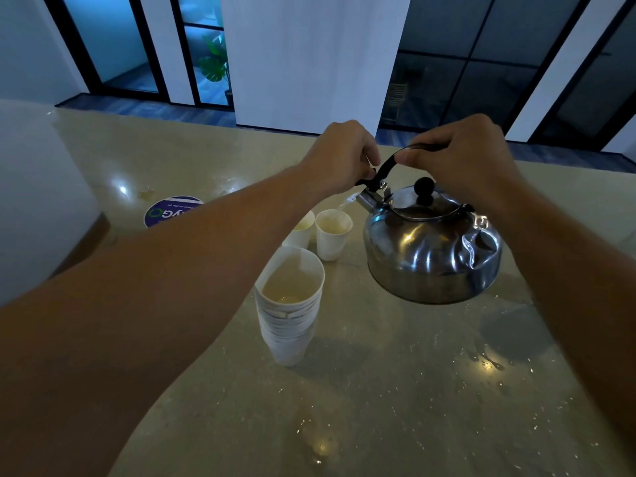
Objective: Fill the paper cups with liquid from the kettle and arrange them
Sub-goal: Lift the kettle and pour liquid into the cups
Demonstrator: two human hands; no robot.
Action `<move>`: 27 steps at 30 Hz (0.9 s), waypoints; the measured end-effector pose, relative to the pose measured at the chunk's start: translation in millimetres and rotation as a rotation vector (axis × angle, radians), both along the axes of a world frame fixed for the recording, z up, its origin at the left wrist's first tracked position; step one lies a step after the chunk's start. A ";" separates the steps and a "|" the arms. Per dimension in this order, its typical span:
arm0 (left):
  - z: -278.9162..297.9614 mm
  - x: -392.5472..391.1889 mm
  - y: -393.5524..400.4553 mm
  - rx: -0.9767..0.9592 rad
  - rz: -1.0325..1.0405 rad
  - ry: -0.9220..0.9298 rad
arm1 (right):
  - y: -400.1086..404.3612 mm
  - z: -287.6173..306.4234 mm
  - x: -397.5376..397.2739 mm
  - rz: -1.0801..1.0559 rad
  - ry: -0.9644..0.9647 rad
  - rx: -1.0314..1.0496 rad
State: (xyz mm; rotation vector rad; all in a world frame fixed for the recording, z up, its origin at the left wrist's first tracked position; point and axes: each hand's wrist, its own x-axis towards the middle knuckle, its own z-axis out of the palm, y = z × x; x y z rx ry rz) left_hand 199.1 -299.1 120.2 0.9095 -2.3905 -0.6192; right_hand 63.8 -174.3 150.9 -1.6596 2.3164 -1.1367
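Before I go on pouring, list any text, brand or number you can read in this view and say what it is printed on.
"YGO", partly legible: large white and green letters, seen upside down, on the round blue-and-white sticker on the beige stone counter; the left forearm hides the rest.
Small white line above those letters on the sticker: too small and blurred to read.
Dented steel kettle, white paper cups and nested cup stack: no print visible.

Only legible print: on a round blue-and-white sticker lying on the counter, upside down to the camera, large letters partly hidden by an arm, seemingly "yGO" with a green ring for the O, plus a smaller line too blurred to read.
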 end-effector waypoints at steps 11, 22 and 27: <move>34.0 -13.5 36.7 -0.076 0.019 0.020 | 42.5 -7.7 -1.2 -0.088 -0.202 -0.296; 3.5 -40.5 144.9 0.041 -0.158 -0.138 | 124.7 -62.4 -8.5 -0.300 -0.325 -0.447; -30.8 -57.3 171.1 0.131 -0.229 -0.104 | 151.9 -84.1 -21.7 -0.412 -0.361 -0.423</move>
